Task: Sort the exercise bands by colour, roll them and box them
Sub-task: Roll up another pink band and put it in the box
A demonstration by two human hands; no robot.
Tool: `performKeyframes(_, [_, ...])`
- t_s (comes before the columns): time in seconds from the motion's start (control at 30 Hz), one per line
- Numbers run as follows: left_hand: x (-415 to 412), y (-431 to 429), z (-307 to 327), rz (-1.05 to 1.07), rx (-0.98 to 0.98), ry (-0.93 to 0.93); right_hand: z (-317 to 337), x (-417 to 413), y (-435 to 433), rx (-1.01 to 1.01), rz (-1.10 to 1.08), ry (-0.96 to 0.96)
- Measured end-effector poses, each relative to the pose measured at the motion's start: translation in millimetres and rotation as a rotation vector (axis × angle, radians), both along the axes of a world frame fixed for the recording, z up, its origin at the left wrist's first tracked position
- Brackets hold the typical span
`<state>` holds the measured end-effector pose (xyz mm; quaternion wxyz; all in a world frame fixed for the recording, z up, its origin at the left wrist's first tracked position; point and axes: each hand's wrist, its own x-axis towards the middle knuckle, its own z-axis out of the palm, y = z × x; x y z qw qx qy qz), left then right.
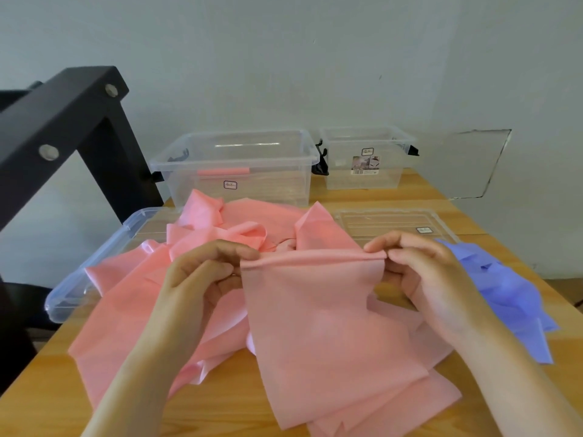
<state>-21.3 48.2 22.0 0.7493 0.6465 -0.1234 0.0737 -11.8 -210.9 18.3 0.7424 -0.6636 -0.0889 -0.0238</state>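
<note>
I hold a pink exercise band [318, 313] by its far end, which is turned over into a narrow roll. My left hand [202, 272] pinches the roll's left end and my right hand [419, 272] pinches its right end. The rest of the band hangs toward me over a heap of pink bands [132, 298] on the table. A pile of blue bands [508, 294] lies at the right. A rolled pink band [223, 171] lies inside the large clear box [176, 159] at the back. A smaller clear box [366, 181] stands to its right.
Two clear lids lie on the wooden table [41, 383]: one lid [82, 279] at the left edge under the pink heap, the other lid [394, 222] behind my right hand. A black metal frame [63, 121] stands at the left. A grey wall is behind.
</note>
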Motion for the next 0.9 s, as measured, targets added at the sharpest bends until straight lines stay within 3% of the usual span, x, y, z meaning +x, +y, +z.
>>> performKeyframes(0.2, [1.9,-4.9,-2.6,0.194,0.309,-0.096,-4.1,-3.5,3.1,-0.263,-0.105,-0.129])
performKeyframes(0.43, [3.6,-5.7,-2.7,0.159,0.389,-0.103,-2.7,-4.0,5.8,-0.242,-0.120,-0.108])
performKeyframes(0.53, [2.0,-7.2,-3.8,0.082,0.340,-0.095,-0.5,-5.2,5.8,-0.212,-0.090,-0.079])
performKeyframes(0.7, [-1.1,-3.3,-1.0,-0.015,0.121,0.023,4.1,-4.9,4.6,0.003,-0.060,-0.030])
performKeyframes(0.83, [3.3,0.6,-1.6,-0.089,-0.058,0.047,1.9,-2.0,0.8,0.014,-0.064,-0.006])
performKeyframes(0.9, [3.1,-0.1,-1.4,-0.072,-0.046,0.033,3.0,-3.3,1.4,-0.017,-0.063,-0.013])
